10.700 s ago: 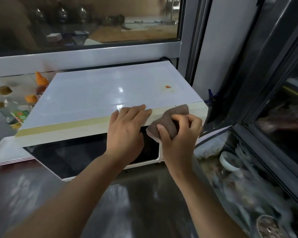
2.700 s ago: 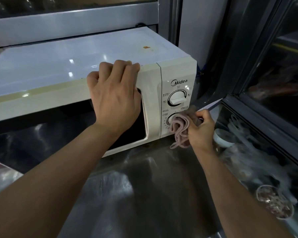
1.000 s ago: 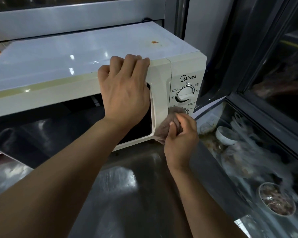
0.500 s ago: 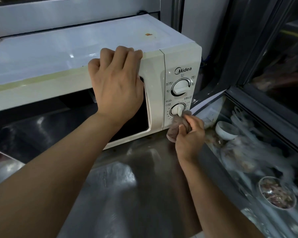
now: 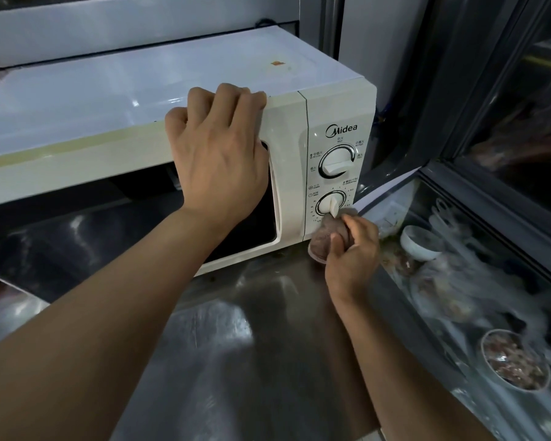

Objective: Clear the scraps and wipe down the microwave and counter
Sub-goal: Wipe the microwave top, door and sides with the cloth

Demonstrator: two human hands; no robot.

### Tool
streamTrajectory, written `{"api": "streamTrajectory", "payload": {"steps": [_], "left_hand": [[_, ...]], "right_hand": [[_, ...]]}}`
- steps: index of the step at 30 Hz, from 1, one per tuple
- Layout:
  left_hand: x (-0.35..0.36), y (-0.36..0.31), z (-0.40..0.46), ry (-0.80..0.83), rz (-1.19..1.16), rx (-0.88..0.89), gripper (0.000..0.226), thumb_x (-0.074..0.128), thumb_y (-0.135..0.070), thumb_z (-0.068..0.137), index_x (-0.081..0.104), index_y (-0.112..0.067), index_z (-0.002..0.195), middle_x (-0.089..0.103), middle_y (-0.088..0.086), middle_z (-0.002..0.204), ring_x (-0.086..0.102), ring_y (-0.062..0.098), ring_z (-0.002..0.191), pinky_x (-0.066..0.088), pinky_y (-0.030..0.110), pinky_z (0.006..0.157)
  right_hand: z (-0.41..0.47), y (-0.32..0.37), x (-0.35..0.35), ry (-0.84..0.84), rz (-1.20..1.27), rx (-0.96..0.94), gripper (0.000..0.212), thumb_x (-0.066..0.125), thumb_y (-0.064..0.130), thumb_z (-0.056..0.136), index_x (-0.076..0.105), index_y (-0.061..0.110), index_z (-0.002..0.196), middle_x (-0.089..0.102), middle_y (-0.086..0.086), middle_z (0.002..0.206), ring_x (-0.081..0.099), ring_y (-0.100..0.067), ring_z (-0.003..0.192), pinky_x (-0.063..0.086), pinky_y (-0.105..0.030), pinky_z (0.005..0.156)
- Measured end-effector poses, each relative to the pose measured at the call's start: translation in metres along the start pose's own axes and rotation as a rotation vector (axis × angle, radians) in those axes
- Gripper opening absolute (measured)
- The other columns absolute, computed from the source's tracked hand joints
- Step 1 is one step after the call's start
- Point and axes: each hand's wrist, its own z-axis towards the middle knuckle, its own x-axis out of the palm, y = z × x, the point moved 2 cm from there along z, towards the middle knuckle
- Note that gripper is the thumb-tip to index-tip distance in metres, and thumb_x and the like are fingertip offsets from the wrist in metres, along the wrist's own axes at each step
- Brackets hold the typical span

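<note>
My R hand [image 5: 352, 253] has a bunched brown cloth [image 5: 330, 235] pinched betw thumb & curled fingers, pressing it vs the bottom of the microwave [image 5: 287, 192] control panel, just under the lower dial [image 5: 331, 203]; the cloth's top touches the dial's pointer. My L hand [image 5: 218, 154] sits at 10 o'clock from the R, fingers hooked over the top front edge of the door, palm flat on the door front by the window. Upper dial [image 5: 336, 162] is at 12 o'clock from the lower one, w/ the Midea logo above it. Small orange spot [image 5: 275, 63] on the microwave top, toward the back. Microwave stands on a steel counter [image 5: 252, 345], a few crumbs along its front foot. At 3 o'clock from my R hand, under glass, a white bowl [image 5: 419, 243]; at 5 o'clock a bowl of chopped meat [image 5: 514, 364].
</note>
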Motion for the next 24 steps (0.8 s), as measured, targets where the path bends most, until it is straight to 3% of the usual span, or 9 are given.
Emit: {"api": "streamTrajectory", "payload": {"steps": [9,14,17,24], "left_hand": [[0.000,0.000,-0.001,0.004,0.000,0.002,0.045,0.047,-0.013,0.075,0.059,-0.015,0.118,0.060,0.002,0.110,0.050,0.031,0.098,0.029,0.038,0.077],[0.000,0.000,-0.001,0.005,-0.008,0.000,0.045,0.048,-0.013,0.076,0.059,-0.015,0.119,0.060,0.002,0.111,0.049,0.030,0.098,0.028,0.038,0.077],[0.000,0.000,-0.001,0.000,-0.011,0.011,0.044,0.050,-0.012,0.076,0.059,-0.015,0.119,0.061,0.001,0.111,0.050,0.030,0.098,0.028,0.037,0.076],[0.000,0.000,0.000,-0.015,-0.020,0.019,0.043,0.053,-0.011,0.075,0.061,-0.015,0.117,0.062,0.000,0.112,0.051,0.030,0.095,0.030,0.038,0.076]], "right_hand": [[-0.028,0.005,0.014,0.135,0.030,-0.092,0.039,0.069,-0.005,0.075,0.063,-0.002,0.113,0.057,-0.018,0.112,0.050,-0.014,0.101,0.026,0.002,0.093],[0.002,-0.014,0.007,0.037,0.041,0.080,0.035,0.069,0.002,0.074,0.067,0.010,0.108,0.062,-0.009,0.109,0.056,-0.013,0.097,0.037,-0.010,0.086],[0.014,-0.019,0.000,0.003,0.054,0.136,0.033,0.068,0.000,0.073,0.069,0.007,0.105,0.065,-0.011,0.105,0.058,-0.015,0.094,0.040,-0.013,0.083],[0.061,0.024,-0.031,0.009,-0.017,-0.112,0.026,0.070,-0.004,0.071,0.071,0.005,0.096,0.069,-0.007,0.094,0.061,-0.014,0.083,0.040,-0.011,0.078]]}}
